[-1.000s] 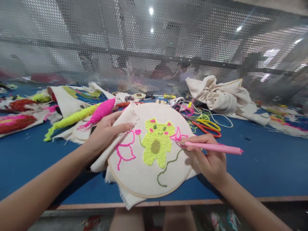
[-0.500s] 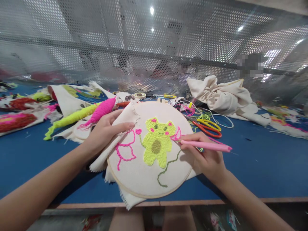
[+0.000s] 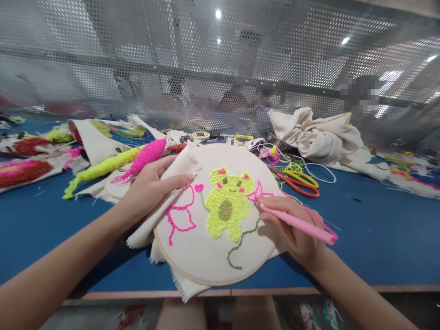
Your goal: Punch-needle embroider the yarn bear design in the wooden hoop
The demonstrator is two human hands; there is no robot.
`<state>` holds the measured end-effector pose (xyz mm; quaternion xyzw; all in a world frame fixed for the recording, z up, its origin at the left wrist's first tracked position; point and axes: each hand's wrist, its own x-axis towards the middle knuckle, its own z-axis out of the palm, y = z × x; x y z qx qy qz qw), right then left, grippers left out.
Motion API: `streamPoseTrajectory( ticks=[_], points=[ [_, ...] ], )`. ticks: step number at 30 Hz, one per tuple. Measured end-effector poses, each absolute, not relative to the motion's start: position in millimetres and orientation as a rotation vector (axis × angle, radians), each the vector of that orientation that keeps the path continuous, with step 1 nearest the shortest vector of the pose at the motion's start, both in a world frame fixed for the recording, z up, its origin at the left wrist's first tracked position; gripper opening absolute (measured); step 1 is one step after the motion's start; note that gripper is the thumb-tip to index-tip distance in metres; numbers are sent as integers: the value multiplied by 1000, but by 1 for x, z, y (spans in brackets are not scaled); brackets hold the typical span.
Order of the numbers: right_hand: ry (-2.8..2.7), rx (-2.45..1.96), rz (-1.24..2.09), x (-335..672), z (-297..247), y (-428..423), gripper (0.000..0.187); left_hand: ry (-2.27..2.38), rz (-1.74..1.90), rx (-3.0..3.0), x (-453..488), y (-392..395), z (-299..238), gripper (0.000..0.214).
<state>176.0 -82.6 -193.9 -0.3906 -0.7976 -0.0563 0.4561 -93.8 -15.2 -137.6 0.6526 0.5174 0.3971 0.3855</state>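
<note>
Blue tabletop (image 3: 371, 238) lies below. Left hand (image 3: 153, 187) pinches white cloth (image 3: 216, 256); right hand (image 3: 302, 245) has fingers curled around a pink tool (image 3: 299, 222).

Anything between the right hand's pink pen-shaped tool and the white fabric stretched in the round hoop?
Nothing visible stands between the pink pen-shaped tool in the right hand and the white fabric; whether the tip touches is unclear.

Single head-worn view. From the wearer's head I looked forward and down; the hooped fabric (image 3: 206, 254) lay near and central, the left forearm (image 3: 77, 254) and right forearm (image 3: 357, 286) entered from the lower corners, and the counter (image 3: 378, 247) spanned the width below a perforated screen (image 3: 195, 59).
</note>
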Motion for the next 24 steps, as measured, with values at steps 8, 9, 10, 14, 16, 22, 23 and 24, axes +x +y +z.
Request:
streamPoseTrajectory(
  ticks=[8,9,10,14,16,22,23,24],
  points=[
    [-1917,-880,-2,182,-199,-83,26,1302,1003,1643,-94,-16,-139,43],
    [-1915,-880,6,182,-199,-84,27,1294,1001,1632,-94,-16,-139,44],
    [-1914,-883,14,183,-199,-84,27,1283,1003,1620,-93,-15,-139,45],
    [-1911,-873,56,183,-199,-86,26,1250,1022,1574,-92,-14,-140,47],
    [-1908,-859,62,183,-200,-86,26,1253,1037,1561,-92,-14,-140,49],
    [-1943,-864,54,186,-202,-86,25,1286,1010,1573,-91,-17,-134,50],
    [-1954,-870,38,186,-201,-85,24,1291,1010,1582,-91,-17,-134,50],
    [-1964,-869,12,185,-199,-83,22,1289,1010,1591,-92,-17,-134,50]
  ],
)
